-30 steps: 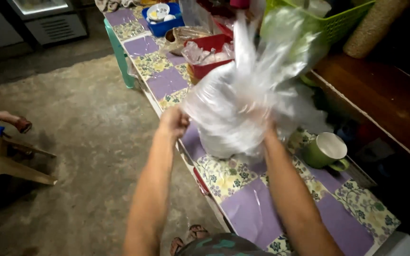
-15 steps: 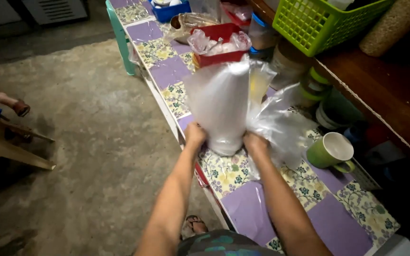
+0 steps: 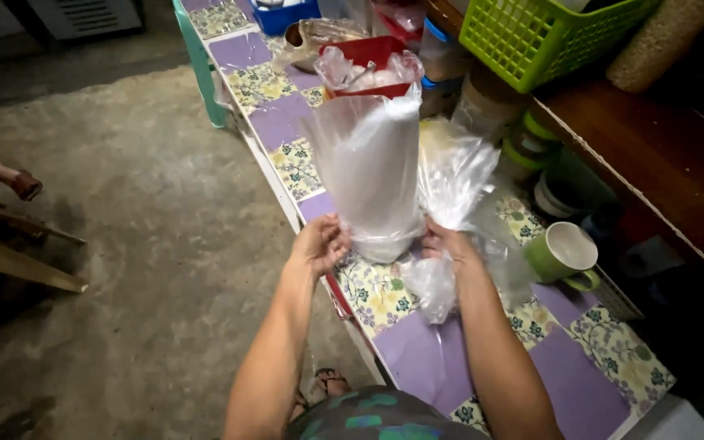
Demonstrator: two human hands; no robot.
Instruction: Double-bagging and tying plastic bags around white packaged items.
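A tall clear plastic bag (image 3: 372,163) stands upright on the tiled counter (image 3: 417,358), its bottom resting on the tiles. My left hand (image 3: 320,243) grips the bag's lower left corner. My right hand (image 3: 447,243) pinches its lower right side and also clutches a second crumpled clear plastic bag (image 3: 450,183), whose tail hangs below my fist. Both hands sit low at the counter's front edge.
A green mug (image 3: 562,254) stands right of my right hand. Behind the bag are a red tub (image 3: 372,59) with plastic, stacked green cups (image 3: 531,147), a lime basket (image 3: 547,33) on a wooden shelf, and a blue tub (image 3: 283,15). A wooden chair (image 3: 2,253) stands left on the concrete floor.
The bag was swung high in the air, then came down onto the counter. It now stands taller and smoother, with my hands lowered to its base.
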